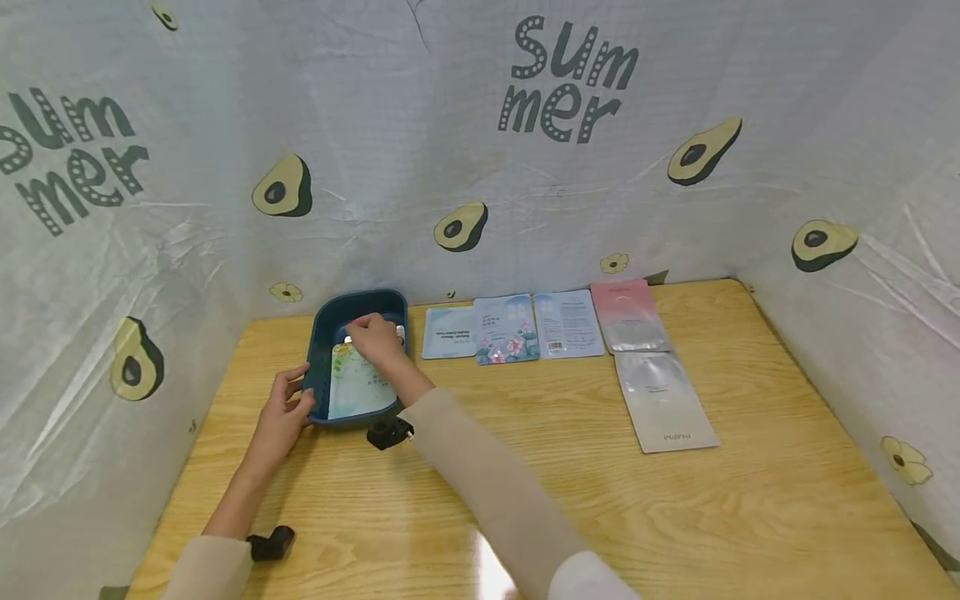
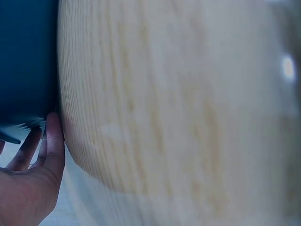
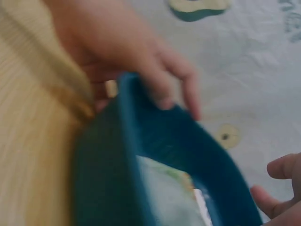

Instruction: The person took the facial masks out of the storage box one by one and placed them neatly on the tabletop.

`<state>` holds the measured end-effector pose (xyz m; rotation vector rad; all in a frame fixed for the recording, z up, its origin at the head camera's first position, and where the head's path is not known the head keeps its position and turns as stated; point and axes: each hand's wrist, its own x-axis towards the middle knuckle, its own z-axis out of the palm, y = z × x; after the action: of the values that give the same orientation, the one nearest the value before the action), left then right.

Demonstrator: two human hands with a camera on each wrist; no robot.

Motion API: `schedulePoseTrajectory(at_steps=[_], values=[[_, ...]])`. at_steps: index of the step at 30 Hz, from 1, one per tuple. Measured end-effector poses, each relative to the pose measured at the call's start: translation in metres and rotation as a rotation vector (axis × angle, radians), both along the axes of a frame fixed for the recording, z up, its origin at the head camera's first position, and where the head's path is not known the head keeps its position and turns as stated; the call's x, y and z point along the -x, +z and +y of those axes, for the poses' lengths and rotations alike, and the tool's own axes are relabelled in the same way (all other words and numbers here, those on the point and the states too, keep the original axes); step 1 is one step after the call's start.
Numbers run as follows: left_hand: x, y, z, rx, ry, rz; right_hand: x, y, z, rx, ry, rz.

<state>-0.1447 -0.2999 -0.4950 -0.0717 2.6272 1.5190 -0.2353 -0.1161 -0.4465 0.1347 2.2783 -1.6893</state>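
Note:
A dark blue plastic bin (image 1: 320,367) stands at the back left of the table. In it lies a pale green and white sheet-mask sachet (image 1: 360,387), with a white edge of another item partly hidden behind it. My left hand (image 1: 285,408) grips the bin's left rim; in the left wrist view its fingers (image 2: 55,141) reach the bin's outer side. Over the bin's inside hovers my right hand (image 1: 378,342). Its thumb and finger are apart in the right wrist view, with nothing seen between them.
Right of the bin lie a pale blue sachet (image 1: 448,332), a flowered sachet (image 1: 506,329) and a lilac sachet (image 1: 567,325). Beyond them are a pink sachet (image 1: 628,312) and a silver one (image 1: 663,400). An avocado-print sheet (image 1: 555,200) hangs behind the table (image 1: 570,500).

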Motion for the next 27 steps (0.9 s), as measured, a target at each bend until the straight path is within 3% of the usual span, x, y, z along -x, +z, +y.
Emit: schedulePoseTrajectory(at_steps=[3, 5, 14, 20, 27], values=[[-0.001, 0.001, 0.001, 0.004, -0.002, 0.005, -0.002, -0.005, -0.009, -0.152, -0.033, -0.036], [0.0, 0.001, 0.002, 0.004, -0.006, 0.001, -0.004, -0.009, -0.011, -0.168, -0.037, -0.032], [-0.001, 0.001, -0.002, 0.022, 0.007, -0.016, -0.007, -0.028, -0.004, -0.057, -0.007, 0.116], [-0.003, 0.001, -0.001, 0.014, 0.015, -0.029, -0.006, -0.034, -0.004, -0.045, -0.022, 0.145], [-0.004, 0.002, 0.0, 0.016, 0.021, -0.009, -0.007, -0.036, -0.002, 0.106, -0.074, 0.173]])
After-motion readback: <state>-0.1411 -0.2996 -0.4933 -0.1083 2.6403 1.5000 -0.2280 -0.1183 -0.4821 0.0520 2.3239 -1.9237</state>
